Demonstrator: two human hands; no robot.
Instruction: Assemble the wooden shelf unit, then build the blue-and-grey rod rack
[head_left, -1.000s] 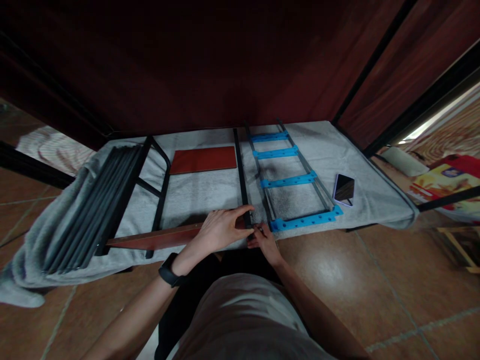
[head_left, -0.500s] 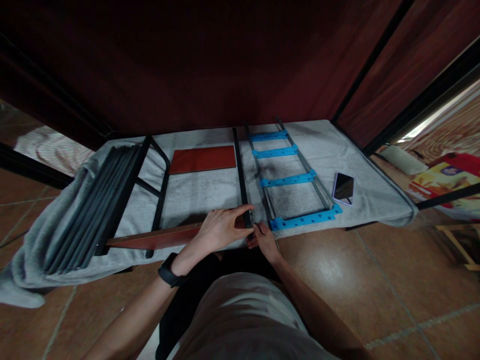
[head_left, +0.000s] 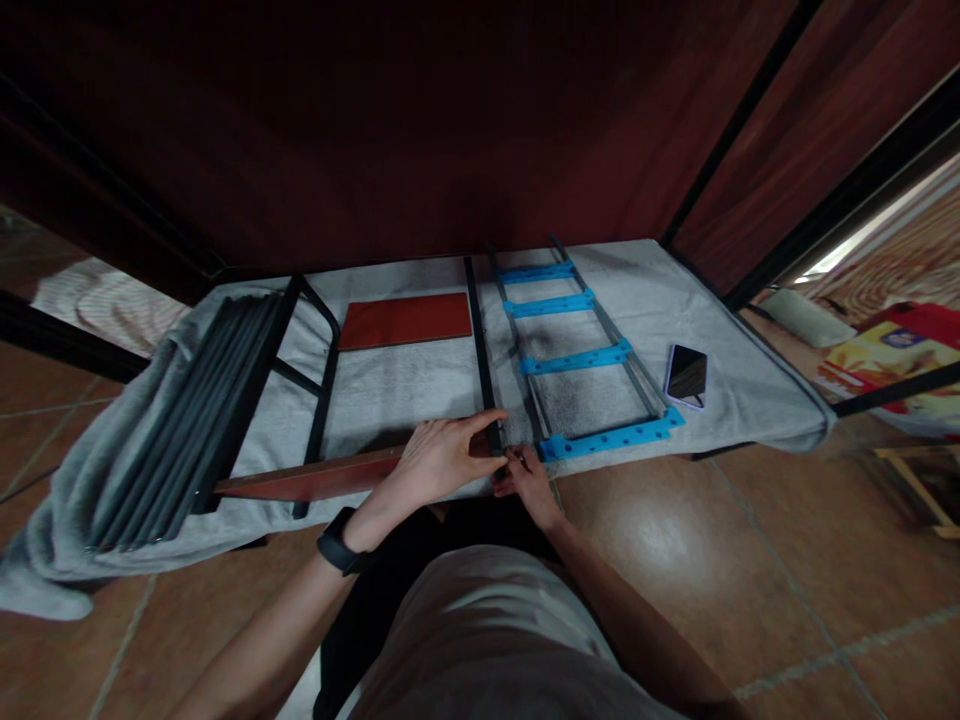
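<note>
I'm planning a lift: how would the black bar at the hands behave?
The black bar is probably stiff: it looks straight. Its far end may dip, since the left hand and right hand are at its near end.

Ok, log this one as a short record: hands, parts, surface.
Left hand: across the right part of the brown board, thumb and index finger at the near end of the dark bar
Right hand: fingertips by that same end; grip hidden
Red-brown panel: flat, left of the bar
Blue-runged frame: flat, right of the bar
Dark tubes: side by side, far left
Phone: right of the frame
Surface: grey cloth
</note>
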